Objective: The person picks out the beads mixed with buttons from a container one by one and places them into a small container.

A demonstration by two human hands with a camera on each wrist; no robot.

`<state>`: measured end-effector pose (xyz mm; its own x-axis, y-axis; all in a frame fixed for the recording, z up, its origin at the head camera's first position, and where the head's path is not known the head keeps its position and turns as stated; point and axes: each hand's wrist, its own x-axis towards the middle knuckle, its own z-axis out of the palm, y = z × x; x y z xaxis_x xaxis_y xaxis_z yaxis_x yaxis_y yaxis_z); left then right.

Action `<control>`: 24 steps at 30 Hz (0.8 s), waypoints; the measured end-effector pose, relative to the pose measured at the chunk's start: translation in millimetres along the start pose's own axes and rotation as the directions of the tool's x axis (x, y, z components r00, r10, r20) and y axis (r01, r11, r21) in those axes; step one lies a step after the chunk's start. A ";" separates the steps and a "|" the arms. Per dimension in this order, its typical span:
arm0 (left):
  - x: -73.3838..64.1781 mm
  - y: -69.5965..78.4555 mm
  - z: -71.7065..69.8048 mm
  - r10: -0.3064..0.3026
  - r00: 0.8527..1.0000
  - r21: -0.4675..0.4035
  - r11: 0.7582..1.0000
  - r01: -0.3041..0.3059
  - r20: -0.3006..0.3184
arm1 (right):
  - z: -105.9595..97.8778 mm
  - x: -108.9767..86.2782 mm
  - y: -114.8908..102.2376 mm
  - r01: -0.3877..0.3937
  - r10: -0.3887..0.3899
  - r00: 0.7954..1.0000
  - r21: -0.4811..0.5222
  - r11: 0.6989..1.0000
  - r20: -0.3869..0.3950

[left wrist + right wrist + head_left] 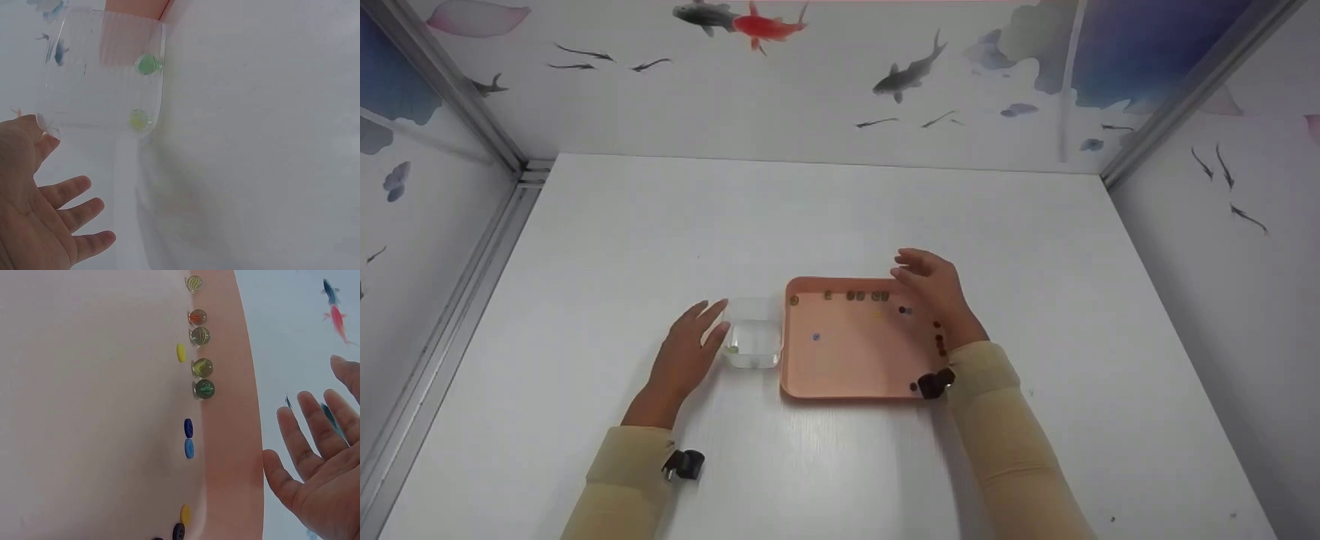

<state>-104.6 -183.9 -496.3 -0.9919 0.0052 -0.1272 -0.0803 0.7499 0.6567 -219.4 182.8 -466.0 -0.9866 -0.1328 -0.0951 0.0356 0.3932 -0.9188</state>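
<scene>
My left hand (688, 352) is at the left side of a clear plastic box (755, 337), fingers spread and holding nothing. In the left wrist view its thumb side meets the box's corner; I cannot tell how firmly. A green marble (147, 64) and a yellow-green marble (139, 120) lie in the box. My right hand (936, 289), fingers loosely extended, hovers over the far right rim of a pink tray (855, 367). Inside the tray, several glass marbles (203, 368) line the far side. A yellow button (181, 352), a dark blue button (188, 428) and a light blue button (189, 449) lie nearby.
Another blue button (816, 337) lies in the tray's left part, and dark buttons (939, 341) are along its right side. Box and tray stand side by side on a white table (825, 217). Panels with painted fish (769, 28) enclose the back and sides.
</scene>
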 end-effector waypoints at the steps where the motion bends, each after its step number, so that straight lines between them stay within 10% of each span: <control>1: 0.0 0.1 -0.1 0.000 1.000 0.000 1.000 0.000 0.001 | 0.1 0.2 0.0 -0.007 0.007 1.000 -0.002 1.000 0.000; 24: -0.7 2.3 -2.4 0.004 1.000 0.008 1.000 -0.004 0.007 | -2.0 2.6 3.1 -0.128 0.129 0.991 -0.016 0.992 0.039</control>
<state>-104.3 -183.8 -492.8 -0.9914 0.0132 -0.1299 -0.0753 0.7551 0.6512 -222.1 185.5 -468.3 -0.9668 -0.1162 -0.2276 0.1595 0.4218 -0.8926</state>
